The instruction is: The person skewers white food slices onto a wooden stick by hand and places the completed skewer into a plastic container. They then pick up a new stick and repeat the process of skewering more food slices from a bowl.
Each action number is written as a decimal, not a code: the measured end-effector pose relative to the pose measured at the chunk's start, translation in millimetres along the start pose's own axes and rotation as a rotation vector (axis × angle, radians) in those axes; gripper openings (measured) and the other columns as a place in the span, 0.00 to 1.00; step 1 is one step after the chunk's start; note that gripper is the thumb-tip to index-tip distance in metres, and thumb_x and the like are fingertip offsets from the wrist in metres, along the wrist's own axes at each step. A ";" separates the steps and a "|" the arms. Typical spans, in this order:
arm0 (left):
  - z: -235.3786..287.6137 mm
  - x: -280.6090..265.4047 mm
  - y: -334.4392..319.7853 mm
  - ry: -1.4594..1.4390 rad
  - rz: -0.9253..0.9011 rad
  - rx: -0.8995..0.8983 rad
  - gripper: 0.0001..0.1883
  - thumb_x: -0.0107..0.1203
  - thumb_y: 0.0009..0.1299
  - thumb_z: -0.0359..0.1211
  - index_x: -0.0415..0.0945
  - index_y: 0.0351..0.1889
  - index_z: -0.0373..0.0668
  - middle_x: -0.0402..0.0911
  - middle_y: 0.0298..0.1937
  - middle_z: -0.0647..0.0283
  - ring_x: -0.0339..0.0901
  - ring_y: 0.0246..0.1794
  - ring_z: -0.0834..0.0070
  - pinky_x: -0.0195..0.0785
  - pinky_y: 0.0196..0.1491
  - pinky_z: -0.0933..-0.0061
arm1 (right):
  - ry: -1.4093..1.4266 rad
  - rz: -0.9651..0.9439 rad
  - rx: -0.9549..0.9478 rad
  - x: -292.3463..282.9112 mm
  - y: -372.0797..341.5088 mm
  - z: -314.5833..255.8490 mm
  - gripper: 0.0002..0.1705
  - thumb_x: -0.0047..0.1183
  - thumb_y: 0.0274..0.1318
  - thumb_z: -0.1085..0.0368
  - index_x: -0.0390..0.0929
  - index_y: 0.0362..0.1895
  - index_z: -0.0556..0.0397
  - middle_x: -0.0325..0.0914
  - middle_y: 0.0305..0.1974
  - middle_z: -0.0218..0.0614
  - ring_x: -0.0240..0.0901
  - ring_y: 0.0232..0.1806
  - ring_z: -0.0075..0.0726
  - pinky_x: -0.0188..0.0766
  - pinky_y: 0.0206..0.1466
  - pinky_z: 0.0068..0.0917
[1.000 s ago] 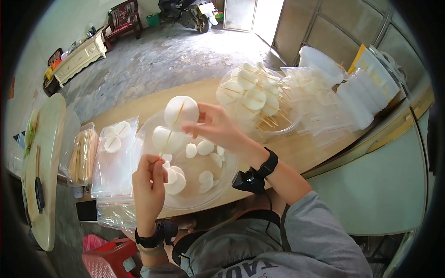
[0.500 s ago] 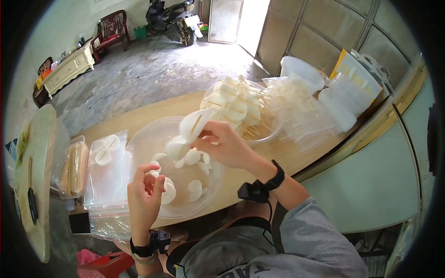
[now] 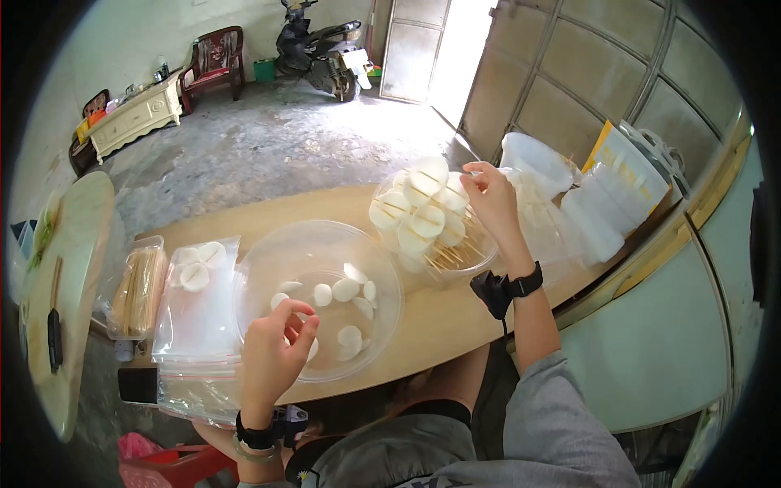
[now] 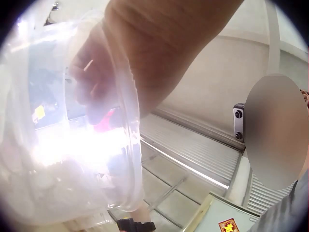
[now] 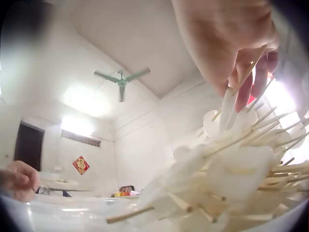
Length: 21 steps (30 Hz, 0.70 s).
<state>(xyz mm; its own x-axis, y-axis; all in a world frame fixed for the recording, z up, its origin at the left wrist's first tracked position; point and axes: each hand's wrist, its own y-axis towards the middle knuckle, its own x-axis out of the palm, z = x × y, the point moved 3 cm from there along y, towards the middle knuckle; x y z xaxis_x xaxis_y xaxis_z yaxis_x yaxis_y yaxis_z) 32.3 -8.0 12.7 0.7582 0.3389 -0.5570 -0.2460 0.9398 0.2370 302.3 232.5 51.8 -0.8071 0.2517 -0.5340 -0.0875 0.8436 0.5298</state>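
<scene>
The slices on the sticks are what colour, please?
The slices are white, clearest in the head view.

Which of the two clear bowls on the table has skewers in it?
The right-hand bowl, nearer the right hand: it's heaped with skewered white slices. The left-hand bowl, partly behind the left hand, shows only loose white pieces.
</scene>
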 end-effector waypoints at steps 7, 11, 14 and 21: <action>2.7 -2.3 -0.6 -0.005 0.003 0.024 0.08 0.54 0.64 0.35 0.75 0.34 0.41 0.76 0.17 0.60 0.73 0.16 0.70 0.63 0.22 0.73 | -0.365 0.204 -0.252 -6.0 -6.1 -7.6 0.11 0.57 0.48 0.61 0.77 0.38 0.46 0.76 0.30 0.28 0.71 0.37 0.36 0.62 0.42 0.33; -2.5 -3.0 -2.0 -0.045 0.064 0.002 0.06 0.54 0.64 0.33 0.75 0.34 0.41 0.76 0.18 0.59 0.73 0.17 0.70 0.64 0.22 0.73 | -0.116 0.195 -0.380 7.7 -22.7 -47.2 0.11 0.57 0.47 0.66 0.77 0.38 0.48 0.76 0.30 0.29 0.71 0.36 0.37 0.64 0.42 0.34; 1.1 -10.6 -8.0 -0.089 0.113 0.085 0.06 0.54 0.64 0.31 0.74 0.36 0.41 0.74 0.18 0.61 0.73 0.18 0.72 0.63 0.22 0.74 | 0.080 -0.138 -0.446 39.5 -56.0 -92.9 0.11 0.57 0.45 0.69 0.77 0.38 0.51 0.76 0.30 0.33 0.72 0.36 0.37 0.66 0.43 0.34; -38.4 -97.9 -20.6 0.093 0.669 0.087 0.06 0.51 0.64 0.26 0.73 0.38 0.37 0.75 0.25 0.63 0.70 0.24 0.82 0.64 0.29 0.80 | 0.192 -1.094 -0.877 126.3 -128.8 -112.2 0.19 0.55 0.45 0.64 0.73 0.45 0.52 0.75 0.40 0.38 0.70 0.45 0.44 0.67 0.49 0.38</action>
<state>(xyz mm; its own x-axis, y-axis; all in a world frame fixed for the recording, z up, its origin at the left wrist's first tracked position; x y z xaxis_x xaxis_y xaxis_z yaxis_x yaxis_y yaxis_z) -60.0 -59.0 31.7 0.4037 0.8520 -0.3333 -0.5915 0.5210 0.6154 146.1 102.4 -10.0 -0.1557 -0.4555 -0.8765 -0.9832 -0.0140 0.1820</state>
